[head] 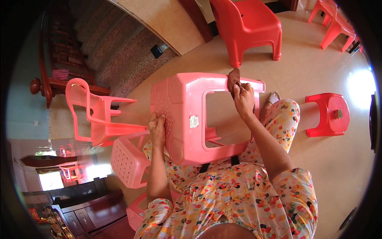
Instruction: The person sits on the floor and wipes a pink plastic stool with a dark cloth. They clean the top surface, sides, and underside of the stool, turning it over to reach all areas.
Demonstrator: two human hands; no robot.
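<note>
A pink plastic stool (pixel 195 137) lies on its side across my lap, its seat turned to the left and a printed label on one side. My left hand (pixel 157 127) rests against the seat, fingers curled; whether it grips the perforated surface is unclear. My right hand (pixel 244 97) is closed on a dark brown cloth (pixel 235 77), pressed against the stool's leg end near the top right. The cloth drapes over the leg's edge, and part of it is hidden by my fingers.
Beside me at left are a pink armchair (pixel 103 119) and another pink stool (pixel 128 164). A red chair (pixel 253 27) stands ahead, near stone stairs (pixel 119 53). On the right a red stool (pixel 331 115) bears a small round object. A dark wooden cabinet (pixel 98 212) is at lower left.
</note>
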